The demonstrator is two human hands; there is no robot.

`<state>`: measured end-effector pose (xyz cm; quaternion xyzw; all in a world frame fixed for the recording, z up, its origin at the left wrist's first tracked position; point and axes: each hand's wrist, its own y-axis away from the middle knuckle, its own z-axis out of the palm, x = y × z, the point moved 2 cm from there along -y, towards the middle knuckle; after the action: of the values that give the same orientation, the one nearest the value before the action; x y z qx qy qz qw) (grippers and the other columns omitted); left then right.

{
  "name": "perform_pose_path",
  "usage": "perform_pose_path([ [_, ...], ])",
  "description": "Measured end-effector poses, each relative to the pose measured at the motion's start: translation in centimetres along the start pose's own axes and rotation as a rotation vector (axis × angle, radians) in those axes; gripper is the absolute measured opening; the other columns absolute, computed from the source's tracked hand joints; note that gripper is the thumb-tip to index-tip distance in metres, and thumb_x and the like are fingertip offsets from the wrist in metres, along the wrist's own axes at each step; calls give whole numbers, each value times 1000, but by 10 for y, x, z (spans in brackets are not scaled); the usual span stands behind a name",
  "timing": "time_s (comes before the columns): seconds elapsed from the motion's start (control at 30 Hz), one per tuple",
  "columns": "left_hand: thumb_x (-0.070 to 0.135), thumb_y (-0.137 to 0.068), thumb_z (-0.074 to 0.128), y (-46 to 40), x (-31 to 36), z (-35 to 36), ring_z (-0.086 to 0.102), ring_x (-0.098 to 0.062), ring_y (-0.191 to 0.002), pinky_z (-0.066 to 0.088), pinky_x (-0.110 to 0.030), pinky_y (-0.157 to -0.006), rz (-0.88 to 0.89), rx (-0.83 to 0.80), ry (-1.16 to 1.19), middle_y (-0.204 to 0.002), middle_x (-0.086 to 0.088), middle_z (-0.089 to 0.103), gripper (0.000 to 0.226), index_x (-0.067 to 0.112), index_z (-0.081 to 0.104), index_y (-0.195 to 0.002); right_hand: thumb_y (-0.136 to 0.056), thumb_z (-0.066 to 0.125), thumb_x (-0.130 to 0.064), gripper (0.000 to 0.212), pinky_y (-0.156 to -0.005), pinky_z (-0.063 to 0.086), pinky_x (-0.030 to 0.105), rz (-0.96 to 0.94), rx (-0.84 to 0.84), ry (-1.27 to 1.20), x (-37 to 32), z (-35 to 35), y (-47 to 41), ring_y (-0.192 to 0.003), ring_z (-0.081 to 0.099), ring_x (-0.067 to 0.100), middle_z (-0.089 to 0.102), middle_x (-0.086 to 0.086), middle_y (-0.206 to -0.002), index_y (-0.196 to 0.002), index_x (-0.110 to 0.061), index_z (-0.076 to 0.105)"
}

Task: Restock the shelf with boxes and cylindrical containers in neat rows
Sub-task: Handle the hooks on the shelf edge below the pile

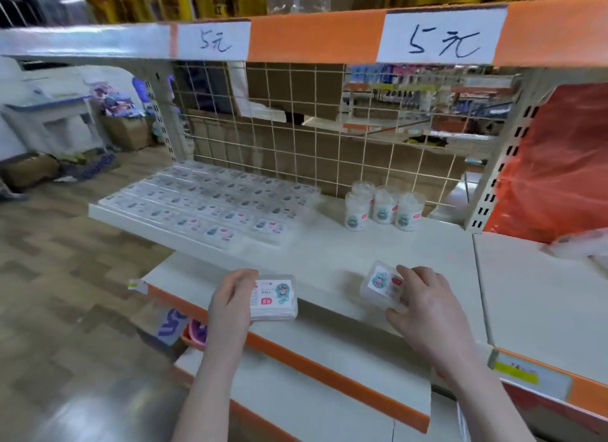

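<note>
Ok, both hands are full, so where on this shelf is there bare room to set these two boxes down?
Bare shelf runs from the front edge back between the rows of flat boxes and the cylindrical containers, and right toward the upright. The left half is crowded. Left hand and right hand each hold a box.

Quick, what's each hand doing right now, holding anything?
Left hand: fingers curled round a flat clear box at the shelf's front edge.
Right hand: grips another clear box, tilted, over the shelf.

Bare shelf (329, 244) lies between box rows (210, 201) and containers (381, 208).
</note>
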<state>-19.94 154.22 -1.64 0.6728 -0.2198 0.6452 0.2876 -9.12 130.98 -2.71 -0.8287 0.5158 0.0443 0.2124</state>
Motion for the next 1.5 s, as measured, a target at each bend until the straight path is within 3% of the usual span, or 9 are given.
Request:
perform_pose_path([
  [0.17,20,-95,51,-47,2,-35,62,-15,-77,43,-27,-60,-6,63,-37,-88,-3,65,13,24,63,-90,-62,76,-14,66,-81,45,38,-53,-28,-24,-51,31,-36,-97,52,36,59,16,-106,-124,-2,56],
  [0.33,24,-95,51,-96,13,-55,61,-14,-82,44,-29,-63,17,92,-82,-91,0,64,11,23,62,-97,-76,65,-24,68,-94,35,30,-98,-75,-63,-95,54,-77,-112,43,27,50,7,-122,-138,-11,42],
  [0.6,25,-94,51,-153,30,-89,60,-14,-83,46,-30,-63,47,115,-103,-94,0,64,15,19,62,-104,-60,75,-21,65,-82,47,35,-166,-94,-68,-149,85,-115,-94,55,34,59,11,-102,-120,-5,58],
  [0.8,22,-94,51,-195,29,-107,60,-11,-78,46,-31,-62,27,71,-111,-88,4,63,14,20,63,-102,-78,65,-32,62,-100,34,30,-188,-141,-30,-181,99,-124,-114,44,27,50,6,-125,-133,-11,46],
  [0.93,22,-93,52,-219,32,-113,60,-12,-81,45,-29,-62,14,-26,-87,-92,2,63,13,22,63,-99,-65,76,-27,60,-89,47,38,-148,-134,17,-190,112,-124,-99,55,33,62,11,-109,-119,-5,60],
  [1.1,20,-94,51,-243,33,-118,60,-15,-82,43,-29,-61,38,-115,-82,-94,0,63,13,23,63,-94,-79,66,-32,61,-100,34,29,-125,-184,37,-200,119,-128,-116,42,25,50,2,-128,-134,-17,46],
  [1.3,21,-94,52,-264,32,-118,59,-12,-77,44,-29,-60,48,-156,-89,-89,2,63,17,16,61,-107,-76,72,-30,58,-100,29,22,-97,-166,-49,-200,125,-128,-118,41,21,50,-2,-127,-130,-23,52],
  [1.4,23,-94,52,-269,32,-117,59,-9,-79,46,-28,-60,63,-178,-99,-90,5,62,17,18,61,-108,-69,79,-23,53,-95,37,25,-90,-144,-78,-197,129,-125,-110,49,24,57,3,-118,-120,-20,62],
  [1.5,22,-95,52,-273,32,-116,59,-8,-78,46,-27,-59,56,-197,-83,-89,6,61,16,17,60,-107,-53,89,-21,54,-80,50,30,-101,-116,-67,-193,137,-122,-94,61,27,64,5,-103,-103,-21,71],
])
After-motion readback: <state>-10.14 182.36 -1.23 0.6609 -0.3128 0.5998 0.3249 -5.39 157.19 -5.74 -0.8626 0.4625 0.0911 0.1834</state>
